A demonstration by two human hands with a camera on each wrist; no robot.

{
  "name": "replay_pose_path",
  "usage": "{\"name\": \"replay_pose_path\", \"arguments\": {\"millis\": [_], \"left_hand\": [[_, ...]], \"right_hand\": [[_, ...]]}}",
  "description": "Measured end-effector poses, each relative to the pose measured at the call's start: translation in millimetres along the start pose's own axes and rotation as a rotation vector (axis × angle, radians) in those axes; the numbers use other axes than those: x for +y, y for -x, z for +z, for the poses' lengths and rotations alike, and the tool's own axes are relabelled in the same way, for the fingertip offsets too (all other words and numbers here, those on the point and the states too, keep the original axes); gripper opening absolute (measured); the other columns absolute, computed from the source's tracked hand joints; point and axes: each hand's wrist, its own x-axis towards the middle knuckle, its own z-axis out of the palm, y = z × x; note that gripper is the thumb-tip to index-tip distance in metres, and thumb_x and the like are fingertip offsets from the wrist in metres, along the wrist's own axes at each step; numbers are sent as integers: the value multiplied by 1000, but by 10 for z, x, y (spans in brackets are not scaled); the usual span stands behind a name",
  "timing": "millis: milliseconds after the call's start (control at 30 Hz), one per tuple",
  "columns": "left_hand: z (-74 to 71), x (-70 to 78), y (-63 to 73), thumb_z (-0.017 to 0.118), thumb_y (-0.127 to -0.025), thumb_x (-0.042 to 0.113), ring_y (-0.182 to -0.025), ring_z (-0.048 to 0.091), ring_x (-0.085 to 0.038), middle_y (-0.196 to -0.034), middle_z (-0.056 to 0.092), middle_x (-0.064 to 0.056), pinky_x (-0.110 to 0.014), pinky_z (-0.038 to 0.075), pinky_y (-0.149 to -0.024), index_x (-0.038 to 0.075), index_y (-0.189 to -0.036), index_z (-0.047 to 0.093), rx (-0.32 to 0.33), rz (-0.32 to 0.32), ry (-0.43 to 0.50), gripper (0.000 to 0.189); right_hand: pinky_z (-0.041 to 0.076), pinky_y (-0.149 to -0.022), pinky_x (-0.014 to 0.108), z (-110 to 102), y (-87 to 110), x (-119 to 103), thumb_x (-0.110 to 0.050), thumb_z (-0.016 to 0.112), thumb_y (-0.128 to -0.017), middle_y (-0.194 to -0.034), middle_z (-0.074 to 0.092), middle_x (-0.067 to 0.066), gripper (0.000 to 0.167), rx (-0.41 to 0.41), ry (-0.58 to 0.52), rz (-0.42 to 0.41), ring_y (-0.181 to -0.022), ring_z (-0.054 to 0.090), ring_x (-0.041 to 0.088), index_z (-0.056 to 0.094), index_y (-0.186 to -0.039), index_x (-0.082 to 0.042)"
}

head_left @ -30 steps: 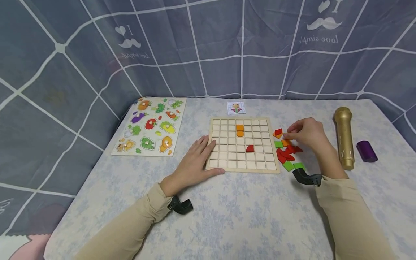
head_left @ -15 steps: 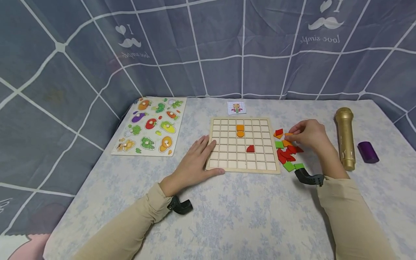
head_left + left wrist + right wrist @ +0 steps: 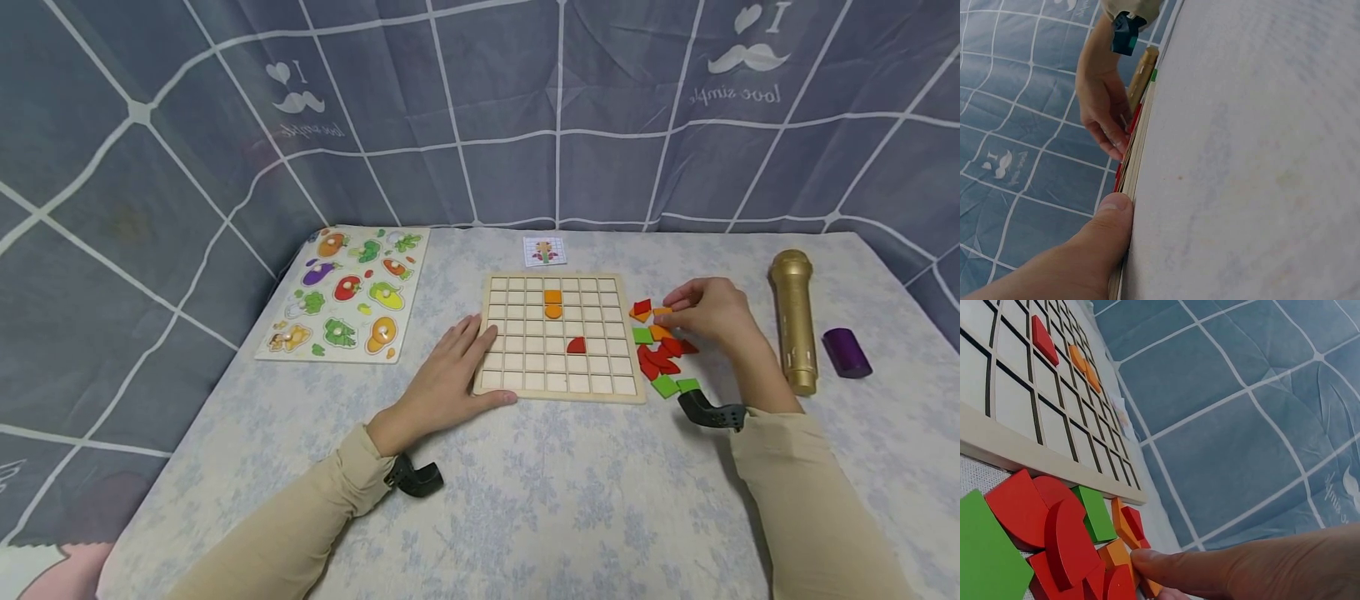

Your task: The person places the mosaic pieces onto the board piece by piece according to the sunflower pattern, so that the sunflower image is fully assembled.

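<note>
My left hand (image 3: 448,368) lies with spread fingers along the left edge of a wooden grid board (image 3: 536,395). Its thumb (image 3: 1110,219) rests against the board's near edge in the left wrist view. Two orange blocks (image 3: 552,297) and one red quarter-round block (image 3: 576,345) sit in the board's squares. To the right of the board, my right hand (image 3: 708,312) pinches an orange block (image 3: 662,312) between thumb and fingers. The fingers' far side is hidden in the right wrist view. Below this hand lies a pile of red blocks (image 3: 1069,540) with green blocks (image 3: 1094,514) and orange ones.
A small pattern card (image 3: 544,251) lies behind the board. At the left is a vegetable puzzle board (image 3: 352,325). A gold microphone-shaped tube (image 3: 794,325) and a purple cylinder (image 3: 847,352) lie at the right. A checked curtain (image 3: 502,108) hangs behind the table.
My right hand has drawn back slightly from the pile's far end, and an orange block now shows between its fingertips. My left hand has stayed on the board.
</note>
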Motion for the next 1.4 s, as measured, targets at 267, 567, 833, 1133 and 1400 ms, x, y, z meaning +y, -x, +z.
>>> {"name": "replay_pose_path", "arguments": {"millis": [267,567,833,1133,1400], "left_hand": [[7,-11,2,73,-91,62,-164,13,-36,-174,18,-23,-53,15,-133,8,-168,28,8,7,1,104],[-3,-6,0,71,-92,63,-165,10,-34,-175,15,-20,-51,14,-134,9,-168,26,-10,-4,3,104],[3,-13,5,72,-91,62,-164,12,-35,-175,17,-22,-53,15,-133,9,-168,27,3,1,4,104],[-7,-13,9,72,-92,62,-164,12,-34,-175,16,-21,-52,15,-133,9,-168,27,1,-2,6,103],[-9,5,13,74,-92,59,-164,13,-36,-174,17,-24,-54,16,-133,7,-167,28,4,11,14,102]], "right_hand": [[51,-61,28,11,-2,-2,-18,85,-89,-93,72,14,37,8,11,5,-78,60,23,70,-113,6],[50,-62,28,3,-6,-3,-19,86,-89,-98,73,15,40,0,18,12,-81,59,22,70,-116,6],[49,-60,29,9,-7,-12,-20,87,-88,-90,71,12,40,19,19,6,-80,58,24,68,-112,6],[46,-64,29,-4,36,-142,-24,80,-96,-92,76,15,32,99,-28,-86,-86,59,23,75,-115,1],[52,-62,30,284,57,-472,-26,76,-99,-104,80,18,25,87,-137,-151,-93,65,29,80,-113,-5]]}}
